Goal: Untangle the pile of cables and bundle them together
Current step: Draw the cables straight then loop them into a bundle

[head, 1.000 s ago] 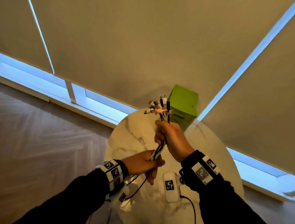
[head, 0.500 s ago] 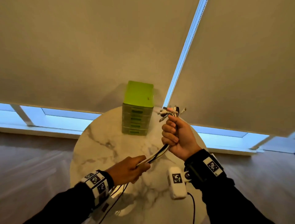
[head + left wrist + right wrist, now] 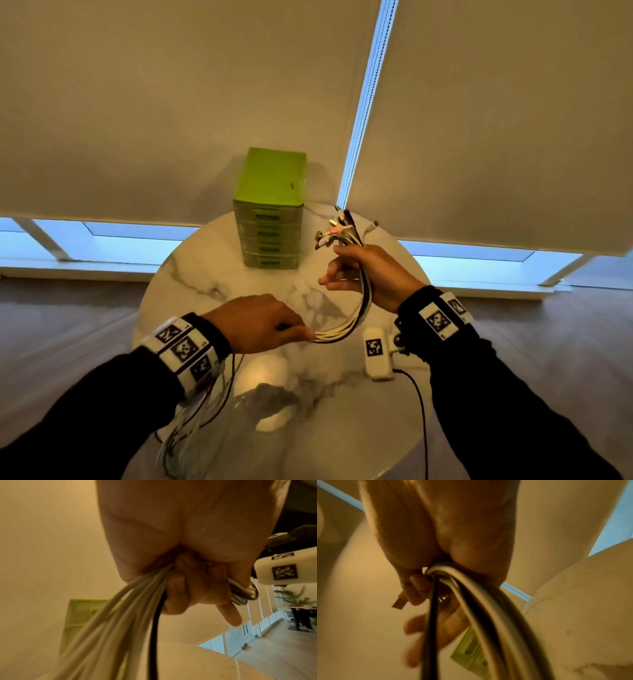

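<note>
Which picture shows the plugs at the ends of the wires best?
The head view: the plugs fan out above the right hand. The right wrist view shows just one plug past the fingers. The left wrist view shows none.

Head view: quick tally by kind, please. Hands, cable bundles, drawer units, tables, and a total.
Hands: 2, left hand and right hand
Cable bundle: 1, single cables too bunched to count
Green drawer unit: 1
Round marble table: 1
Total: 5
</note>
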Demonstrator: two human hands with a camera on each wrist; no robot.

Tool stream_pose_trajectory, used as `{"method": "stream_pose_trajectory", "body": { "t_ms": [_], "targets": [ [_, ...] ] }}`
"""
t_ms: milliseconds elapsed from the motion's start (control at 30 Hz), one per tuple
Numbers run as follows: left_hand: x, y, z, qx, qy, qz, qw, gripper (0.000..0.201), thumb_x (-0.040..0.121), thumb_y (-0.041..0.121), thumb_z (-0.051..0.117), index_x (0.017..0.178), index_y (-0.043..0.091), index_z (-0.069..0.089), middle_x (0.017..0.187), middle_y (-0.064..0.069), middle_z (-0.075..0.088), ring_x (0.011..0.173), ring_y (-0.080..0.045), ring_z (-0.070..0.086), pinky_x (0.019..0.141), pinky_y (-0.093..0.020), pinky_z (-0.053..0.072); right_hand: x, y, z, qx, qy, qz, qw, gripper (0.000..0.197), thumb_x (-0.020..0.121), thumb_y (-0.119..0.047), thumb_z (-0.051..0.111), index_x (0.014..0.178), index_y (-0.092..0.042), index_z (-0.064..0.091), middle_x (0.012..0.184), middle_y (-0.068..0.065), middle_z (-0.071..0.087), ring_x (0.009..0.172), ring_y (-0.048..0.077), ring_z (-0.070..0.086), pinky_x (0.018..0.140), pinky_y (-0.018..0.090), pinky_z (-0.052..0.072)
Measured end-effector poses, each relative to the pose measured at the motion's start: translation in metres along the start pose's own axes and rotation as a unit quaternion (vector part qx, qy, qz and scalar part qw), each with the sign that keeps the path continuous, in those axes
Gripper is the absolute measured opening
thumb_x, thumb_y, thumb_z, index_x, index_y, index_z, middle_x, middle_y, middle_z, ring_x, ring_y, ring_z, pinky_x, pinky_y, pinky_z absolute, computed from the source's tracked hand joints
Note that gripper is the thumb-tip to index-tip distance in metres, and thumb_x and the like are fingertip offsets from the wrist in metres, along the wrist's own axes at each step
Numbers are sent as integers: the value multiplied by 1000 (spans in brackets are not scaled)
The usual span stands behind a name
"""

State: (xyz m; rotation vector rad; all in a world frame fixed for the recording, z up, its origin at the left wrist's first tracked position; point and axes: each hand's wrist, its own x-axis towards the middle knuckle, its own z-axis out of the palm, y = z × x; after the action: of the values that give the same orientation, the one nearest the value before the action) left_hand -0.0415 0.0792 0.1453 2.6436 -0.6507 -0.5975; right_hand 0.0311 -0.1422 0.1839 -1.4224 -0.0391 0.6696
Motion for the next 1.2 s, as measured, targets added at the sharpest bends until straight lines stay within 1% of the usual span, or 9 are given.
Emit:
{"method": "stream_pose_trajectory", "body": {
  "t_ms": [67,133,333,433,533,667,967,1100,1200],
  "targets": [
    [9,5,-3,55,17,21,998,56,89,78,38,111,40,72,100,14,74,84,-8,63,75,-34,54,6,3,3,-49,-40,15,998,31,101,-34,53,123,-15,66,106,10,75,113,30,67,102,52,50],
    [17,6,-6,90,40,34,995,50,92,74,43,106,38,73,98,11,74,85,-10,65,74,-35,54,12,10,7,-110,-80,41,990,33,98,-53,51,124,-37,65,119,2,73,121,28,62,104,55,47],
    [22,-17,-16,44,115,29,992,36,92,58,60,105,28,75,96,-1,75,85,-18,68,73,-32,50,10,44,32,-9,-136,100,986,42,100,-56,38,85,-20,53,63,6,52,48,13,53,49,23,50],
    [20,-21,-13,-45,127,51,989,29,90,49,68,107,27,76,96,6,76,80,-3,64,72,-20,46,14,62,38,-30,-164,90,982,45,104,-56,26,123,-31,57,86,15,74,79,34,68,63,29,59],
    [22,-26,-8,-116,154,57,980,31,86,46,74,108,23,75,102,12,75,90,5,63,76,-7,42,18,72,39,-65,-173,85,979,51,101,-62,29,115,-26,63,93,21,72,77,31,66,66,32,56],
    [22,-29,4,-202,199,27,958,36,79,61,70,96,30,69,89,19,71,85,1,66,73,-17,48,17,71,38,-39,-140,82,986,49,99,-62,38,74,-21,48,60,6,48,51,17,45,55,26,41],
    [5,-29,46,-391,142,-22,909,26,94,26,71,111,45,67,91,8,72,74,-13,66,71,-31,57,10,52,14,7,-125,96,987,52,97,-58,46,116,-12,56,56,1,27,45,12,24,51,26,34],
    [7,-48,49,-380,197,-109,897,22,89,38,74,103,23,69,90,-1,72,77,-19,69,80,-53,57,-1,45,21,8,-168,84,982,39,102,-53,40,127,-32,62,59,2,24,47,10,23,51,24,32],
    [-1,-43,53,-397,190,-107,891,23,93,39,70,112,26,68,92,-1,74,72,-18,68,75,-44,59,-5,41,27,-8,-167,73,983,38,101,-54,43,115,-28,66,57,1,28,46,11,24,52,25,33]
  ]
}}
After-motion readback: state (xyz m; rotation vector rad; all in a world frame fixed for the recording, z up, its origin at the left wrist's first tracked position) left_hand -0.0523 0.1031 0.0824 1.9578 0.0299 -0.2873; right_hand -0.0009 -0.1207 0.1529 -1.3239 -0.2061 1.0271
